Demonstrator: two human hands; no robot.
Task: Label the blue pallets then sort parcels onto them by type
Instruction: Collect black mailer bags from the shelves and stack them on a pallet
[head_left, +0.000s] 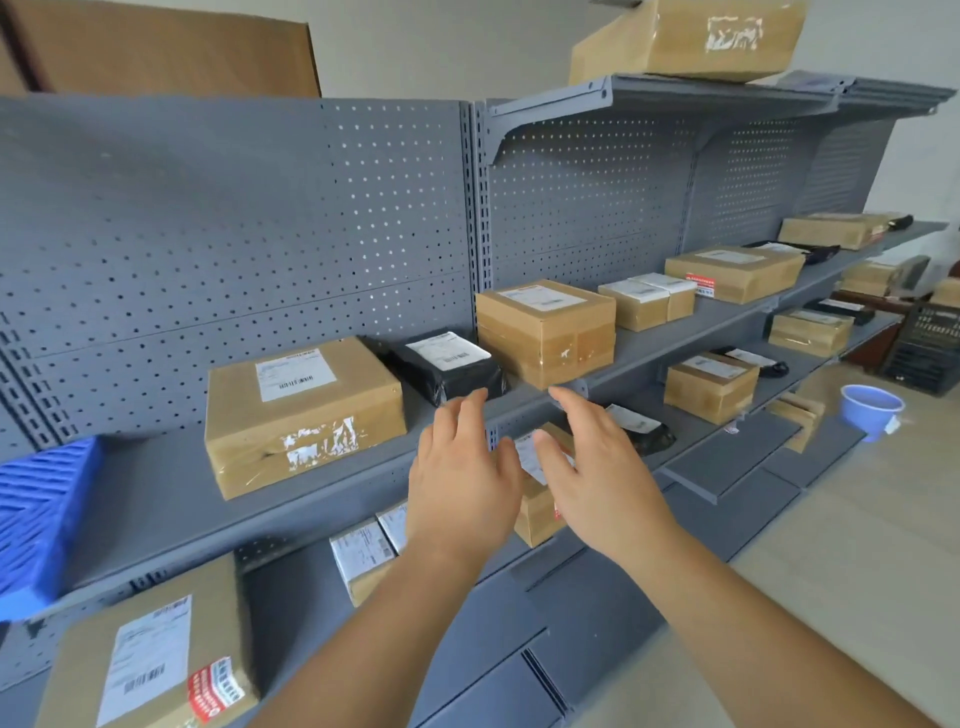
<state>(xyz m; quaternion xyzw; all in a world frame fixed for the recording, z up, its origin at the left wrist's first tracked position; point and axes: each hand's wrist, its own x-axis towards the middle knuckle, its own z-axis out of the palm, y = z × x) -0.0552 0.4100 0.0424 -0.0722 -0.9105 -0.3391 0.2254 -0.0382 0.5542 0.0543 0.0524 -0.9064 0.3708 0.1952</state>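
Far left: a blue slatted piece (44, 519) is poking into view by the shelf (156, 509). Prob. one of the pallets, but the blurred edge of the view is making that hard to confirm. No label is showing on the visible part, so I can't tell if labelling is done.

Next along, a big box (304, 415) is sitting on the shelf w/ a black bag (447, 366) just beside it on the right.

Centre: the left hand (462, 478) & right hand (597, 467) are reaching out side by side, fingers spread & relaxed, holding nothing. Their fingertips are hovering near the shelf's front edge, btw the black bag & a taped box (545, 332), not touching either yet.

Right: more boxes & dark bags are lining the upper & lower shelves, e.g. a flat box (735, 270). A blue tub (870, 410) is standing on the floor.

Progress, as a judgement: sorting is looking far from finished. Lots of parcels are waiting on the shelves, none is in hand, and no parcel is showing on the blue piece. A pick is prob. only starting.
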